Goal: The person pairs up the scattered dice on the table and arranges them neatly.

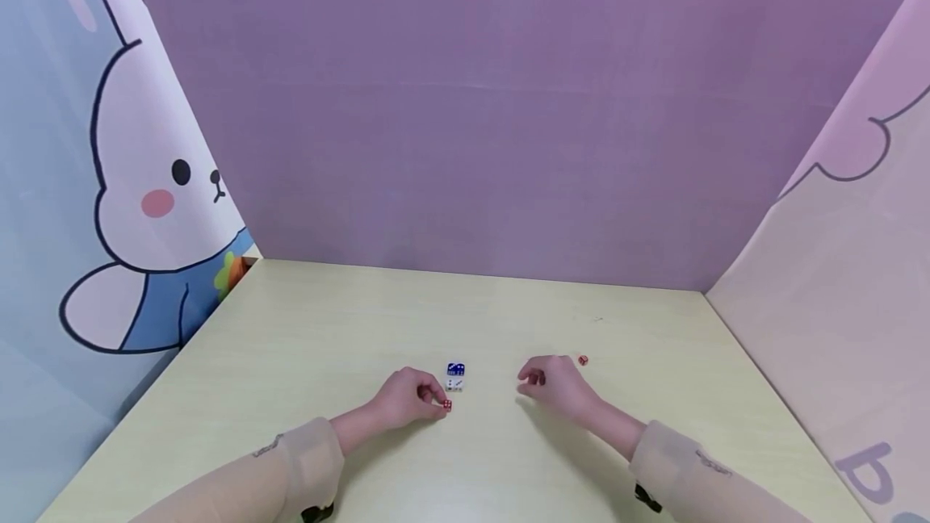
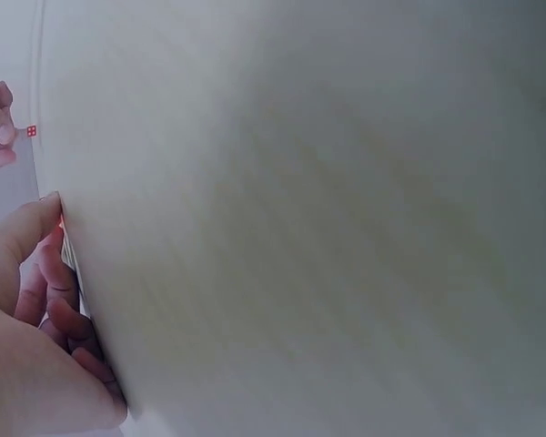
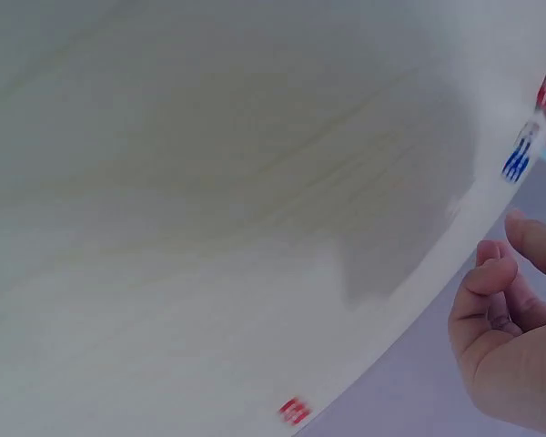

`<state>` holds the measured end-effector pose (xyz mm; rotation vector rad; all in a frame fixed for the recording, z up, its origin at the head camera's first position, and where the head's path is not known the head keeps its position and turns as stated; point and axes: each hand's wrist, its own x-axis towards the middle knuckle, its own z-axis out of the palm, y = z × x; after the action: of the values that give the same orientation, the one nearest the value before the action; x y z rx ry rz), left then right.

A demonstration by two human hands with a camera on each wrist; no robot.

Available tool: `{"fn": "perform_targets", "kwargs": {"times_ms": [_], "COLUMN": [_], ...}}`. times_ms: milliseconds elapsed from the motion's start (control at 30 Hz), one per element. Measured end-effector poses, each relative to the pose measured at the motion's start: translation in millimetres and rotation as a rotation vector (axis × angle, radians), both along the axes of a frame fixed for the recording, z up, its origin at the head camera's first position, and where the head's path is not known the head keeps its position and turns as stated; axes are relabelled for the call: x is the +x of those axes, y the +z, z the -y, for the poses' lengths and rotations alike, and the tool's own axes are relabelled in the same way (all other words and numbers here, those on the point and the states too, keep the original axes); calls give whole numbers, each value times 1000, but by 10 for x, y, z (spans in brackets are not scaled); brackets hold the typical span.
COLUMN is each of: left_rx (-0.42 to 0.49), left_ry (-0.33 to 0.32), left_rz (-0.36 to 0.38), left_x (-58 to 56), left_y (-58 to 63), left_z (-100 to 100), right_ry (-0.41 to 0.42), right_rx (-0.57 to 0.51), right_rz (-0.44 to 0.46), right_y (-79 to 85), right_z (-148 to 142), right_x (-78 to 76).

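Observation:
My left hand (image 1: 407,400) pinches a small red die (image 1: 446,405) between thumb and fingertips, low at the tabletop. Right behind that die, a white die (image 1: 454,384) and a blue die (image 1: 455,369) sit in a row, seemingly touching. To the right, my right hand (image 1: 558,386) hovers with loosely bent fingers; in the right wrist view its thumb and index finger are apart with nothing between them. Another red die (image 1: 584,360) lies just beyond its knuckles. In the left wrist view, the left fingers (image 2: 38,228) mostly hide the pinched die.
Both hands are over a pale wooden table (image 1: 327,305). A purple panel (image 1: 465,119) rises at its back edge. Printed cloths stand at both sides, the left one with a cartoon rabbit (image 1: 160,176). A small dark mark (image 1: 597,320) shows on the tabletop at the back right.

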<state>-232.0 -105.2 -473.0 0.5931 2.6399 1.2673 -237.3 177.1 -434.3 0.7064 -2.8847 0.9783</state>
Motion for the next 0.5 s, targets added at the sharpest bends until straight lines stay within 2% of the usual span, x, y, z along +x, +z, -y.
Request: {"fn": "perform_targets", "kwargs": {"times_ms": [233,500], "left_rx": [13,17], "left_ry": [-4,-1], "left_rz": [8,5], "left_x": [15,25], "left_y": [23,36], "left_z": [0,3], "right_ry": [-154,-239], "right_rx": [12,37], "right_rz": [-23,-114], "right_y": [-2,-27], "right_z": [-271,-613], "right_x": [-60,-194]}}
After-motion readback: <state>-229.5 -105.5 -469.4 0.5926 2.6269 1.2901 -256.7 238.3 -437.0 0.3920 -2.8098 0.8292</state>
